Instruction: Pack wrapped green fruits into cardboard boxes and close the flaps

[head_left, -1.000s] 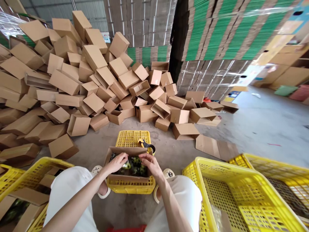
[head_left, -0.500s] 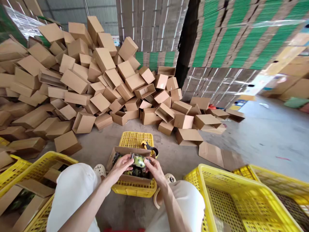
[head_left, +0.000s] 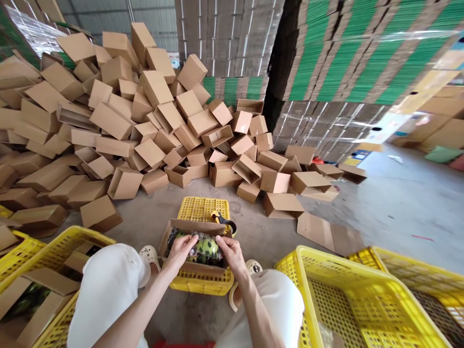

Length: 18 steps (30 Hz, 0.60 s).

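Note:
An open cardboard box (head_left: 203,268) rests on a yellow perforated crate (head_left: 203,208) between my knees. Several clear-wrapped, green-and-black patterned items lie inside it. My left hand (head_left: 181,249) pinches the left end of one such plastic-wrapped packet (head_left: 206,247), thumb and fingers together. At its right end, my right hand (head_left: 232,251) grips the film between thumb and fingers. The packet is level, low in the box opening; whether it touches the items below is hidden. What the packet contains cannot be made out. Behind the box's right corner lies a yellow-and-black tape dispenser (head_left: 224,221).
Cardboard boxes (head_left: 152,121) form a large heap ahead and to the left. Yellow crates (head_left: 340,275) stand at my right. Another crate (head_left: 72,241) at my left holds a filled open carton (head_left: 54,282). Bundled flat cardboard (head_left: 326,53) is stacked behind.
The packet has gone down from above the box's opening into it, and its patterned top now shows more. Both hands keep their hold on its ends.

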### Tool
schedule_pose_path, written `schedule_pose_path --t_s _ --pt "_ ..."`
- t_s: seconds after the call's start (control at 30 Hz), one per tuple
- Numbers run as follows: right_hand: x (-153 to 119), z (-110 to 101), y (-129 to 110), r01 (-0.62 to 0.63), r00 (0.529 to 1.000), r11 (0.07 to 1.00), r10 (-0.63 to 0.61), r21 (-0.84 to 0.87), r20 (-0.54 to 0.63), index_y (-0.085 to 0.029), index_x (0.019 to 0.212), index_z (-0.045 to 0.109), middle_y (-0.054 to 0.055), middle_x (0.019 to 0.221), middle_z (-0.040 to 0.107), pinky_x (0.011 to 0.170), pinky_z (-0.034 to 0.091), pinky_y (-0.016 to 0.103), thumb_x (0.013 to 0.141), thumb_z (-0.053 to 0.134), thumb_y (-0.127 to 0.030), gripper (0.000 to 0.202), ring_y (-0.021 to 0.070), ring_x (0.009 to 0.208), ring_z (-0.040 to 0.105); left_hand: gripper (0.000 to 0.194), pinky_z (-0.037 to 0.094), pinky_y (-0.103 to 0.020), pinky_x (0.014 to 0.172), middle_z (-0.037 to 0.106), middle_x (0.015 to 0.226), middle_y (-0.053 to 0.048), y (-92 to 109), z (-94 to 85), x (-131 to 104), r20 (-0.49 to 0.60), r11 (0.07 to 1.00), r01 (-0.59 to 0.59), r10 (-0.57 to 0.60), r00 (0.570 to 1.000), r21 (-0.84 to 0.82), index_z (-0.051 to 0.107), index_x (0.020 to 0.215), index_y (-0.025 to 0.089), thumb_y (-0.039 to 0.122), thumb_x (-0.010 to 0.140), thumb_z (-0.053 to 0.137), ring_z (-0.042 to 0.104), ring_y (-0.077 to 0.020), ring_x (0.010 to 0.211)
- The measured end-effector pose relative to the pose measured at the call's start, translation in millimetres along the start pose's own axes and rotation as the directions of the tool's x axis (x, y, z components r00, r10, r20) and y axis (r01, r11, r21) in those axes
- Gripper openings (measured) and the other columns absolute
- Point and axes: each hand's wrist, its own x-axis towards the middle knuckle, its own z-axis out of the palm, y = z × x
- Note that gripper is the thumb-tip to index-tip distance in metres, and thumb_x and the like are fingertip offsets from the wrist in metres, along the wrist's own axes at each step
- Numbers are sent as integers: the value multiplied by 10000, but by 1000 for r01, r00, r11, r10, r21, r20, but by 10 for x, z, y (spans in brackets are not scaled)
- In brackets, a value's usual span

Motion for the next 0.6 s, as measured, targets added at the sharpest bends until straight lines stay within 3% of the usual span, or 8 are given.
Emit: schedule_pose_path --t_s 0.13,0.23,0.3,0.37,0.43,0.5,0.6 --pt "36 -58 -7 96 993 995 -96 -6 -69 -208 745 797 29 759 699 702 479 304 838 755 -649 452 193 736 599 687 616 -390 910 775 1228 -156 -1 -197 129 -69 996 -34 28 997 -77 738 1182 189 705 732 796 749 -292 1110" --pt "51 -81 -12 119 990 993 -119 -12 -74 -244 912 860 56 926 767 909 493 375 835 776 -619 392 264 956 652 604 583 -446 995 746 1305 -186 -42 -430 285 -97 997 -48 54 994 61 728 1219 182 622 805 759 717 -323 1205" --pt "52 -77 -6 119 990 993 -121 -28 -75 -253 932 868 58 947 775 954 477 394 832 786 -607 376 273 988 650 485 556 -445 1053 736 1331 -182 -96 -562 408 -50 970 -52 65 997 239 729 1229 164 468 850 739 692 -322 1253" --pt "50 -64 9 113 989 993 -116 -40 -92 -247 882 868 53 919 770 939 479 389 809 812 -600 365 265 955 649 414 506 -409 1128 717 1378 -155 -166 -640 527 24 855 -83 82 996 512 703 1291 160 285 900 653 663 -283 1305" --pt "53 -52 30 82 990 997 -82 -7 -114 -236 831 857 44 876 762 896 494 377 781 838 -599 367 251 895 652 472 431 -375 1202 667 1457 -124 -236 -659 625 90 663 -122 82 993 738 657 1369 174 133 908 564 602 -240 1383" --pt "62 -45 54 32 992 996 -21 83 -128 -230 847 849 42 865 769 872 513 374 771 843 -608 386 242 858 662 579 363 -353 1245 589 1541 -122 -290 -639 691 130 512 -147 68 989 847 615 1421 176 19 872 522 520 -222 1458" --pt "81 -41 71 -15 991 977 43 213 -128 -228 924 849 53 913 790 924 533 396 768 837 -633 435 244 878 685 684 361 -384 1231 505 1575 -182 -327 -593 735 149 404 -150 35 988 902 586 1444 143 -67 796 522 492 -280 1468"
